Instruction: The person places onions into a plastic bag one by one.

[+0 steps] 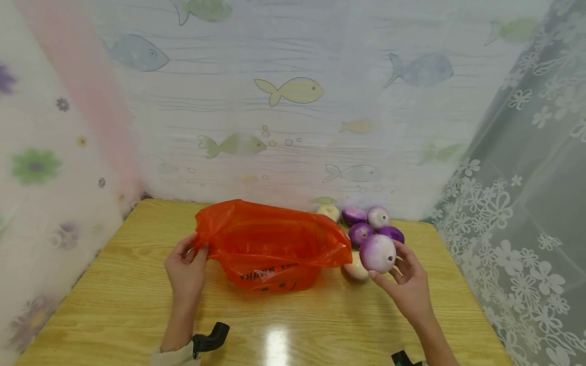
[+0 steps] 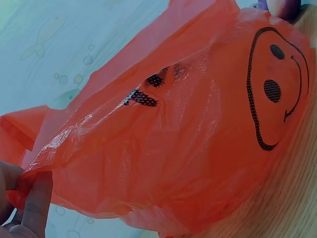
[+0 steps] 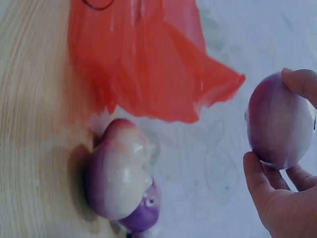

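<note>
An orange-red plastic bag (image 1: 274, 244) with "THANK YOU" and a smiley printed in black stands on the table, its mouth spread wide. My left hand (image 1: 188, 269) pinches the bag's left edge; in the left wrist view the film is bunched between thumb and fingers (image 2: 37, 203). Beyond the bag's right corner, my right hand (image 1: 407, 284) holds up a glossy purple-and-white ball (image 1: 378, 253) with a small dark hole, turnip-like in look. In the right wrist view thumb and fingertips grip this ball (image 3: 280, 121) from opposite sides.
Several similar round pieces, purple (image 1: 361, 235), white-and-purple (image 1: 378, 217) and cream (image 1: 328, 212), cluster at the back right of the wooden table (image 1: 114, 305). Another cream one (image 1: 356, 268) lies beside the bag's right end. A fish-patterned curtain (image 1: 293, 122) hangs behind the table.
</note>
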Demonstrator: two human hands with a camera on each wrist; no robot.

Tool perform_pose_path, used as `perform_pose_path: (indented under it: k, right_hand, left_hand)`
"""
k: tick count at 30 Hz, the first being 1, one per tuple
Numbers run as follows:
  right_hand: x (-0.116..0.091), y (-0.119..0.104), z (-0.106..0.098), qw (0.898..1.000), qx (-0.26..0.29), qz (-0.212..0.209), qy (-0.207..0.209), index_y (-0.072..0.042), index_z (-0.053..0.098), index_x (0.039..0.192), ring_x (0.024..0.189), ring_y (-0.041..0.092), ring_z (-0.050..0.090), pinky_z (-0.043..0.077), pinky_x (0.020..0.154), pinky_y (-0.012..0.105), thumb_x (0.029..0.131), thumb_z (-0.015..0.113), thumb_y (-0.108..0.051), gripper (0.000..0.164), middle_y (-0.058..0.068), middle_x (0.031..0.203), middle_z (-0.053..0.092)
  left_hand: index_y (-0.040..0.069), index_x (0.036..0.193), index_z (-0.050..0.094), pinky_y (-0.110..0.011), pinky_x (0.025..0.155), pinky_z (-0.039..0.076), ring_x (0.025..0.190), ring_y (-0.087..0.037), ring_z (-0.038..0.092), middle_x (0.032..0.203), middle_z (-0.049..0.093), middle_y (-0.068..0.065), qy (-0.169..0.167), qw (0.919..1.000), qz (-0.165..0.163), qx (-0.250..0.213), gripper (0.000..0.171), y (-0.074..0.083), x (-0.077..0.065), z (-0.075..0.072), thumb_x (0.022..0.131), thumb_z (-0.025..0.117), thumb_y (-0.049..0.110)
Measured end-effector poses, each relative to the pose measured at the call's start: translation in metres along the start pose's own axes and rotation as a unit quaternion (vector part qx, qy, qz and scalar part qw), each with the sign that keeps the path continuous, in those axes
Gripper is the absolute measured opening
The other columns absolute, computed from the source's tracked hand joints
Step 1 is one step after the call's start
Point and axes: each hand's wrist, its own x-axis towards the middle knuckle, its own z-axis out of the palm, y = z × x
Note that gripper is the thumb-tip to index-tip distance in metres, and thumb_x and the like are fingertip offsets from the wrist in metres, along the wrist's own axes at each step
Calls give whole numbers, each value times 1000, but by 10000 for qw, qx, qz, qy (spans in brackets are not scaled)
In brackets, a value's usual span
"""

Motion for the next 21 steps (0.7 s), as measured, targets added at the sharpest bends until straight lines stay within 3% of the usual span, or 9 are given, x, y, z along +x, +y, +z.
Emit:
perform_pose_path:
  k: [6,12,17,21]
  right_hand:
    - [-3,-5,13,9989,190,-350,-249,3,44,144,113,8,60,55,93,17,76,75,21,77,0,133,55]
    - [-3,-6,29,9975,52,-352,-615,-1,46,145,114,10,60,55,93,19,77,79,14,78,0,137,55]
    - [1,-6,50,9945,280,-231,-985,-6,45,147,113,13,62,59,90,27,77,81,10,80,2,137,57]
    - [9,-7,72,9903,347,-458,-1268,-10,49,144,113,18,62,58,94,28,77,84,6,77,6,139,56]
  left_hand:
    - [-8,127,60,-14,78,57,92,3,69,111,59,-1,-75,9999,111,23,30,-3,4,5,97,61,-4]
    - [-10,125,59,-14,77,57,91,1,69,107,59,1,-115,9996,212,-122,28,-4,9,11,97,60,-5]
    - [-10,123,60,-14,77,58,89,0,69,106,59,1,-147,9997,208,-69,26,-5,10,15,96,60,-7]
    - [-9,121,60,-14,77,58,88,1,69,105,59,1,-195,9997,175,-12,25,-7,11,18,96,59,-7]
